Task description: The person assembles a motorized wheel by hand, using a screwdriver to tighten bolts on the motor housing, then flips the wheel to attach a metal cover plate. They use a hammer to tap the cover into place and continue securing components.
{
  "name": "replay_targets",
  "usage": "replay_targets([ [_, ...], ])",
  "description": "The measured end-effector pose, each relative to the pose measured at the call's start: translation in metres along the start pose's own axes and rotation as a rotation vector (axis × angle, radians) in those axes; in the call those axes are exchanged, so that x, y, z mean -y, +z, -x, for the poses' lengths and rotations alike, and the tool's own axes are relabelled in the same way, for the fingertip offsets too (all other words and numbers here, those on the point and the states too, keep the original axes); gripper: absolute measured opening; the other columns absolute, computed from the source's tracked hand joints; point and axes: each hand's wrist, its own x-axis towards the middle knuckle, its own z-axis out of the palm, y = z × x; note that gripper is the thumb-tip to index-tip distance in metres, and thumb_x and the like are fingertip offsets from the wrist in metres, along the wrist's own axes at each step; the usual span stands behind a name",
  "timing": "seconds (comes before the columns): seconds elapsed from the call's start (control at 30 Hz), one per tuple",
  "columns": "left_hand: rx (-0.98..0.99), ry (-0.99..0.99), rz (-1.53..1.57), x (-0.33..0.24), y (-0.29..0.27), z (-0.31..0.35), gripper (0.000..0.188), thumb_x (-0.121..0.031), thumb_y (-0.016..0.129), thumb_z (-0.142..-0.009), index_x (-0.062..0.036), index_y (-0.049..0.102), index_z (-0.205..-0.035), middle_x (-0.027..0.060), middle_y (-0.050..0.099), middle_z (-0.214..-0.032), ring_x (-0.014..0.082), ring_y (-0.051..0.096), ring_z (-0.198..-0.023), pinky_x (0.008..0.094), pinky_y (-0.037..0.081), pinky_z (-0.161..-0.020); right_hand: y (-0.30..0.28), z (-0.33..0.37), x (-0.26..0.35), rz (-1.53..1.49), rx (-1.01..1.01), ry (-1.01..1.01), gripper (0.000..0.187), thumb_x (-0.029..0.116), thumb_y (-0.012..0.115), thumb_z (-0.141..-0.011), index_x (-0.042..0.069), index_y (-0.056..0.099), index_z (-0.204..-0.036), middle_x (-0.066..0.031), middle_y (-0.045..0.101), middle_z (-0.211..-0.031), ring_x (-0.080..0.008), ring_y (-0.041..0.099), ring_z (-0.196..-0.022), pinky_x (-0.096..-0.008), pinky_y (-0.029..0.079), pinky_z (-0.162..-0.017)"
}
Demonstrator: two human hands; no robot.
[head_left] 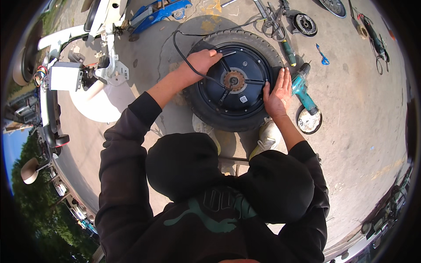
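A wheel with a black hub motor [250,94] and a rubber tyre [272,50] lies in front of my feet. At the hub's upper left, my left hand [199,65] is closed around a thin metal rod [229,54], whose tip points right over the motor cover. The rest of that rod is hidden by my fingers. My right hand [278,96] rests open against the tyre's right side, thumb on the hub edge and fingers stretched out. A black cable [186,59] loops past my left wrist toward the rusty brown ring [234,81] at the hub's centre.
Just right of the tyre lies a teal cordless drill [301,90], with a round dish [309,120] below it. Scissors [273,26], a green-handled screwdriver [289,52] and a brake drum part [305,24] lie farther up. A white scooter frame [107,39] stands left, near a blue metal piece [155,15].
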Motion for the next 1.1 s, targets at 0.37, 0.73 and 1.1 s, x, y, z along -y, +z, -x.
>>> replay_targets([
  [0.37,0.028,0.056,-0.012,0.002,-0.005,0.012,0.055,0.000,0.064,-0.084,-0.0096,0.062,-0.138,0.0120,0.066,-0.108,0.0343,0.065,-0.098,0.0423,0.057,-0.081,-0.002,0.001,0.001,0.003,0.006,0.022,0.077,0.026,0.063,-0.095,-0.005,0.031,-0.157,-0.0264,0.033,-0.162,-0.0425,0.034,-0.150,-0.0488,0.032,-0.122],
  [0.73,-0.229,-0.159,0.098,0.012,-0.017,0.013,0.023,-0.001,0.061,-0.089,-0.0050,0.074,-0.107,0.0139,0.072,-0.082,0.0357,0.069,-0.091,0.0425,0.056,-0.081,0.005,-0.001,-0.001,-0.033,-0.024,0.008,0.075,0.024,0.063,-0.095,-0.005,0.032,-0.156,-0.0264,0.034,-0.162,-0.0431,0.034,-0.149,-0.0490,0.032,-0.121],
  [1.1,-0.073,-0.350,0.257,0.005,-0.022,0.057,0.028,-0.007,0.067,-0.089,-0.0067,0.072,-0.117,0.0147,0.072,-0.098,0.0350,0.072,-0.088,0.0432,0.057,-0.078,0.004,0.002,-0.003,-0.019,-0.023,0.013,0.075,0.023,0.064,-0.094,-0.005,0.032,-0.156,-0.0262,0.034,-0.162,-0.0428,0.035,-0.149,-0.0492,0.032,-0.121],
])
